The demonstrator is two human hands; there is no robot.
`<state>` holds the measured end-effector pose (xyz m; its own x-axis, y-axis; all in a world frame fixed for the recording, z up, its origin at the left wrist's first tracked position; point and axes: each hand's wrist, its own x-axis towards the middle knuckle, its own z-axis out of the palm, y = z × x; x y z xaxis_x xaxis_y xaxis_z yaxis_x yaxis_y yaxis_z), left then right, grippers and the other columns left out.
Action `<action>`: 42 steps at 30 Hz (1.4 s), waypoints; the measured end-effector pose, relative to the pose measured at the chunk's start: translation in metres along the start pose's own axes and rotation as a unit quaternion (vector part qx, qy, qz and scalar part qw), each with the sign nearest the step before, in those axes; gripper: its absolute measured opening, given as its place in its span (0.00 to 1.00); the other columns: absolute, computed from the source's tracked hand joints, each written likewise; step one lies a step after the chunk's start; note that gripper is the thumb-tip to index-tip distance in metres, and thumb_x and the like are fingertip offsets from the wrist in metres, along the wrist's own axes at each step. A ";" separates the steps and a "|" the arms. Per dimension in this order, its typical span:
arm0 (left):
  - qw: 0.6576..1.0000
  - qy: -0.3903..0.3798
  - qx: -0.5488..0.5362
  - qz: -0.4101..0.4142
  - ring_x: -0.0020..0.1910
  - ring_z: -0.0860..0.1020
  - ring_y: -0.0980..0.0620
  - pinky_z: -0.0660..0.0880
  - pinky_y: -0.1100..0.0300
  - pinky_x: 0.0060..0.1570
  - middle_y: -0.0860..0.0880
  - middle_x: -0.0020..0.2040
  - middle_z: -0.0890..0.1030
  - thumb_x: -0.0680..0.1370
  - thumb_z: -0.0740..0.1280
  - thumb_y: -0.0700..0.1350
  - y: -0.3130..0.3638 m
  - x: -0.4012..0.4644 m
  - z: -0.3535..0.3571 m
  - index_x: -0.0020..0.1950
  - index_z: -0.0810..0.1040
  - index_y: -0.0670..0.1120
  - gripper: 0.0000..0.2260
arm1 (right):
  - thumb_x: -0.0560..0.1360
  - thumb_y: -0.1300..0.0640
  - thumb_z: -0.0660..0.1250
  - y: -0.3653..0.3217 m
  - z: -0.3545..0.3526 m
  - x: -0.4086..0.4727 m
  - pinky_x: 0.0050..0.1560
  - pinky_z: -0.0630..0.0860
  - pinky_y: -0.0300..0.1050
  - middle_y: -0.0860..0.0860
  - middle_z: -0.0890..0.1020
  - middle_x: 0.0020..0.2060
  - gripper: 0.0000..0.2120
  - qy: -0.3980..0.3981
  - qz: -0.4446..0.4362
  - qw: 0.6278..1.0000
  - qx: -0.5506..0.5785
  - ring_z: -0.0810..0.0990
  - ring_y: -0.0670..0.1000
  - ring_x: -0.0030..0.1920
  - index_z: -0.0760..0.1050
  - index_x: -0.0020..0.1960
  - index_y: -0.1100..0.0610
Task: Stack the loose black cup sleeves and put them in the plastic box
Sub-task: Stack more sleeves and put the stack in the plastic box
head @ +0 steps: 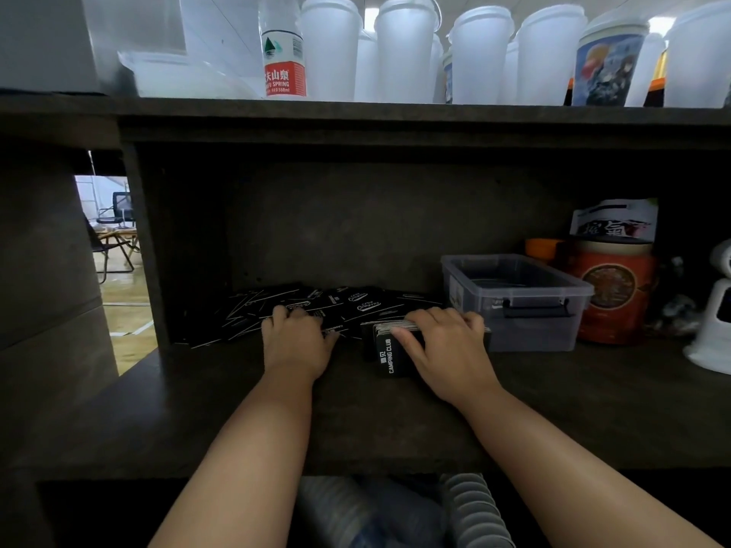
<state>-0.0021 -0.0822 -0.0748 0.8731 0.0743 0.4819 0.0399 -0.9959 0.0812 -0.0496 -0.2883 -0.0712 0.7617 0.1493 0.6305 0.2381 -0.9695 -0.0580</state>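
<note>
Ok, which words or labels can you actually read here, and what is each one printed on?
"CAMPING CLUB": white print on the stack of black sleeves under the right hand.
"SPRING" and "550ml": red label of the water bottle on the upper shelf; Chinese characters stand above them.
Loose sleeves by the left hand: white logos, too blurred to read.
Orange canister and the white bag behind it: print too blurred to read.

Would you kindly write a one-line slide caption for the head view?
Right hand grips a stack of black cup sleeves beside the plastic box while the left hand rests on the loose sleeves.
</note>
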 end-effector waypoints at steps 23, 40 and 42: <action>0.915 -0.070 -0.381 0.117 0.35 0.81 0.60 0.79 0.54 0.45 0.50 0.37 0.82 0.81 0.61 0.42 0.011 -0.012 -0.013 0.43 0.77 0.49 0.09 | 0.74 0.33 0.38 0.000 0.000 -0.001 0.62 0.63 0.51 0.49 0.74 0.59 0.36 0.012 0.001 1.000 -0.002 0.71 0.50 0.61 0.72 0.68 0.48; 0.907 -0.111 -0.383 0.133 0.40 0.79 0.59 0.77 0.57 0.44 0.56 0.41 0.81 0.68 0.75 0.59 0.022 -0.015 -0.012 0.45 0.76 0.57 0.12 | 0.77 0.41 0.42 0.000 0.000 -0.002 0.58 0.65 0.51 0.49 0.80 0.52 0.28 0.057 0.054 0.997 -0.006 0.73 0.51 0.58 0.77 0.56 0.50; 0.912 -0.102 -0.378 0.124 0.43 0.80 0.58 0.78 0.54 0.48 0.56 0.43 0.81 0.67 0.74 0.60 0.020 -0.014 -0.011 0.47 0.76 0.58 0.14 | 0.79 0.42 0.46 0.001 -0.002 -0.003 0.57 0.66 0.53 0.50 0.78 0.54 0.24 0.062 0.081 0.995 -0.002 0.72 0.51 0.59 0.78 0.56 0.50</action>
<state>-0.0183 -0.1025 -0.0705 0.8852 -0.2368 0.4004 -0.4499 -0.6546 0.6075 -0.0531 -0.2900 -0.0719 0.7093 -0.0343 0.7041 0.1152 -0.9797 -0.1638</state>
